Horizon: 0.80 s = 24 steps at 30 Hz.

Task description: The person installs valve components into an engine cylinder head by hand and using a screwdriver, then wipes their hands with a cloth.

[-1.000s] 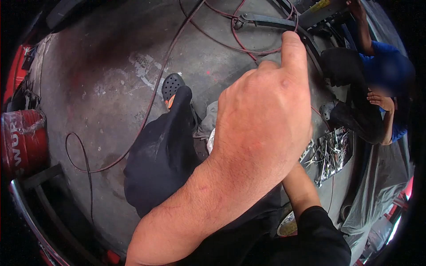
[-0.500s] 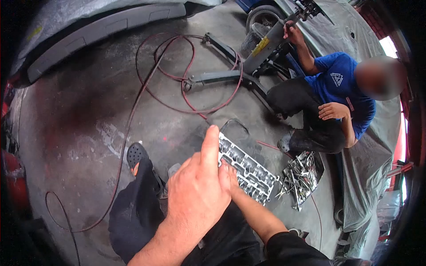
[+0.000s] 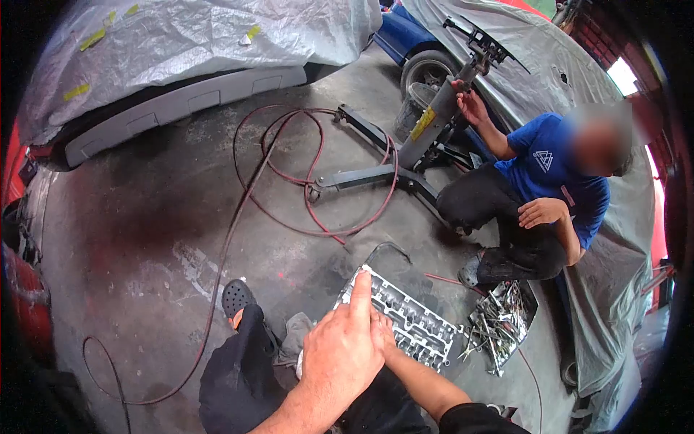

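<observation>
My left hand [image 3: 343, 351] is over the near end of a metal engine part [image 3: 412, 318], its index finger stretched out and the other fingers curled, with nothing seen in it. Its fingertip overlaps the part's upper left corner; whether it touches is unclear. My right hand [image 3: 383, 334] comes in from the lower right, partly hidden behind my left hand, low over the part's left side. Its grip cannot be made out. The part lies on the floor, with rows of round openings facing up.
Tools [image 3: 502, 318] lie in a tray right of the part. A co-worker in a blue shirt [image 3: 553, 166] sits beyond, one hand on a wheeled stand [image 3: 426, 134]. A red hose [image 3: 318, 224] loops on the floor. A covered car [image 3: 195, 43] stands at the upper left.
The view has tilted up, showing more of the floor, cars and co-worker. My left hand has drawn back from close to the camera, and the engine part has come into view.
</observation>
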Motion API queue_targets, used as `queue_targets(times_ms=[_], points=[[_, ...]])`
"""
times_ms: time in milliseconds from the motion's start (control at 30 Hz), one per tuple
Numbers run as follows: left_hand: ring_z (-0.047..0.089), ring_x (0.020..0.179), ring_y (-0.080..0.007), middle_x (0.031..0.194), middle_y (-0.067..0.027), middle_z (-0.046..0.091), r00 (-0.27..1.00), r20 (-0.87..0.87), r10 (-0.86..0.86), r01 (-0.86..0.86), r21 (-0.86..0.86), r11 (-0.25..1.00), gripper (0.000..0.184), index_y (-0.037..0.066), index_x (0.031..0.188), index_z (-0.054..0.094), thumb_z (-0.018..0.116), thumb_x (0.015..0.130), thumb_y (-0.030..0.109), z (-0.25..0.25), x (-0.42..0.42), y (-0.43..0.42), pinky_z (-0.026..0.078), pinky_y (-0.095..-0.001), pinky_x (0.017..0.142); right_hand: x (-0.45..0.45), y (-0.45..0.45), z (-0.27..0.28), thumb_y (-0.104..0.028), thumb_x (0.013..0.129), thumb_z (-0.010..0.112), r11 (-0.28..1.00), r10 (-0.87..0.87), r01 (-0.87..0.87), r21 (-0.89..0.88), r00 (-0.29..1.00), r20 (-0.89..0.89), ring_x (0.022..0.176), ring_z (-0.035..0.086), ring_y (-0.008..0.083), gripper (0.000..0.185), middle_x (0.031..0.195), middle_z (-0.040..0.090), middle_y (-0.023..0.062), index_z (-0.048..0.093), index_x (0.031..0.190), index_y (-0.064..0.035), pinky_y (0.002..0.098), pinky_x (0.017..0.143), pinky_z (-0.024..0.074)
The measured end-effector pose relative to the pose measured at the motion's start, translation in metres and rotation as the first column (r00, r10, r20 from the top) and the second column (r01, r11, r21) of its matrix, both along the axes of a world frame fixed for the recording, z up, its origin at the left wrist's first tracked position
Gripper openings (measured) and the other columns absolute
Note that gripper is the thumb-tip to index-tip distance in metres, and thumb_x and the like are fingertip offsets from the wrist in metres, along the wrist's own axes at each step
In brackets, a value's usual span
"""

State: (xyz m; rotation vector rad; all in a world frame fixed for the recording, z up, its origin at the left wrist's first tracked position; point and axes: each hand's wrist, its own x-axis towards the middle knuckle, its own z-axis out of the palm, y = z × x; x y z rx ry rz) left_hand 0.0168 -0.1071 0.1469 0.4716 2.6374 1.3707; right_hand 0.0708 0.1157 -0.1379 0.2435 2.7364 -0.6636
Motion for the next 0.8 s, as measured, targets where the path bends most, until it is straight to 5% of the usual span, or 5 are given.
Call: queue_targets(times_ms=[233,533,667,800], points=[[0.068,0.085,-0.038,0.091,-0.019,0.068,0.998,0.041,-0.042,0.045,-0.074,0.996,0.073,0.001,0.149,0.035,0.066,0.083,0.012,0.0,0.0,0.003,0.054,-0.0474,0.078,0.002,-0.004,-0.004,-0.033,0.083,0.07,0.996,-0.07,0.068,-0.053,0.996,-0.046,0.142,0.031,0.0402,0.06,0.158,0.027,0.0208,0.054,0.141,-0.0251,0.0565,0.116,0.0224],[0.068,0.081,-0.0389,0.087,-0.0197,0.067,1.0,0.0,0.021,-0.021,-0.072,0.997,0.073,0.006,0.15,0.034,0.067,0.085,0.007,-0.009,-0.003,0.005,0.054,-0.0468,0.074,0.005,0.007,-0.047,-0.032,0.078,0.074,0.984,0.043,-0.031,0.178,0.997,-0.063,0.14,0.033,0.0402,0.068,0.159,0.026,0.0214,0.052,0.142,-0.0211,0.0574,0.115,0.0244],[0.07,0.073,-0.0329,0.084,-0.0188,0.069,0.992,-0.057,0.109,-0.111,-0.042,0.993,0.064,0.006,0.145,0.043,0.067,0.086,0.007,-0.008,-0.008,-0.001,0.055,-0.0406,0.071,0.007,0.009,-0.053,-0.029,0.078,0.075,0.953,0.133,-0.092,0.29,0.983,-0.124,0.139,0.034,0.0397,0.068,0.158,0.027,0.0215,0.051,0.141,-0.0204,0.0564,0.115,0.0246],[0.071,0.075,-0.0288,0.086,-0.0193,0.07,0.981,-0.06,0.186,-0.19,-0.076,0.979,0.062,0.005,0.144,0.045,0.067,0.085,0.007,-0.001,-0.015,-0.006,0.055,-0.0387,0.072,0.008,0.01,-0.028,-0.027,0.077,0.076,0.978,0.14,-0.115,0.172,0.98,-0.139,0.14,0.033,0.0394,0.067,0.157,0.028,0.0206,0.054,0.14,-0.0193,0.0527,0.117,0.0237]])
